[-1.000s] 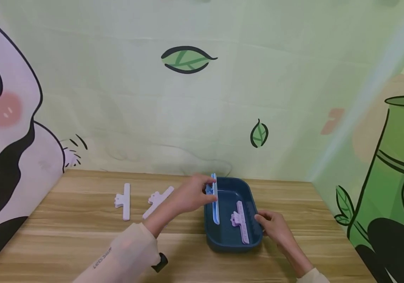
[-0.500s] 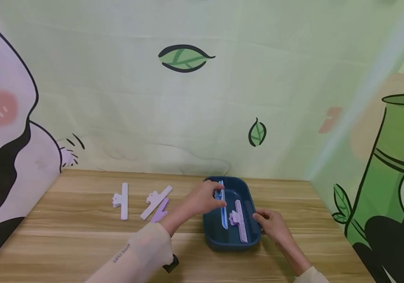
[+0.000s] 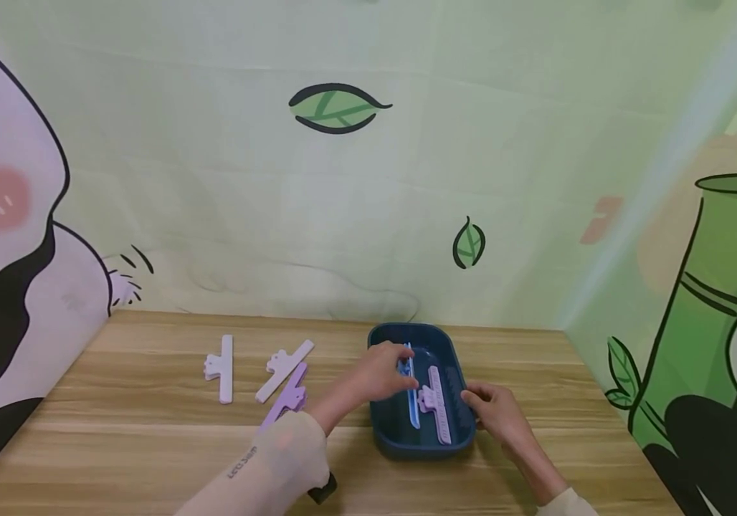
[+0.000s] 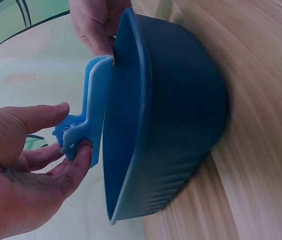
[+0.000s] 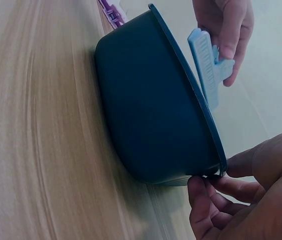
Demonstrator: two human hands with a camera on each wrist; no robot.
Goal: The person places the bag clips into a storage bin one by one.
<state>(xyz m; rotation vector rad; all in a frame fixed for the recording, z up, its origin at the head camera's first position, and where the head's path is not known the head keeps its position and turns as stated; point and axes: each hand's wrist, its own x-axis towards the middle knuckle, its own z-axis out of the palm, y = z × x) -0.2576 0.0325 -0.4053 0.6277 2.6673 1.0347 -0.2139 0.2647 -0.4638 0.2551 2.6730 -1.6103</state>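
My left hand (image 3: pixel 386 371) pinches a light-blue bag clip (image 3: pixel 414 410) by its handle, between thumb and fingers. The left wrist view shows this clip (image 4: pixel 97 92) upright at the opening of the dark blue basin (image 4: pixel 180 95), its long bar close to the rim. On the basin floor lies a pale purple bag clip (image 3: pixel 441 412), just right of the blue one. At the basin's right side, my right hand (image 3: pixel 502 419) grips the rim, thumb on top and fingers curled beneath, as the right wrist view shows.
Left of the basin, a whitish bag clip (image 3: pixel 227 369) lies on the wooden table (image 3: pixel 149 430). Another whitish clip (image 3: pixel 286 371) lies slanted beside a purple clip (image 3: pixel 286 398), which my left sleeve partly covers. A printed cloth backdrop (image 3: pixel 214 179) rises behind the table.
My left hand has carried the blue clip rightward and lower over the basin, closer to the pale purple clip. The purple clip on the table has come out from behind my forearm.
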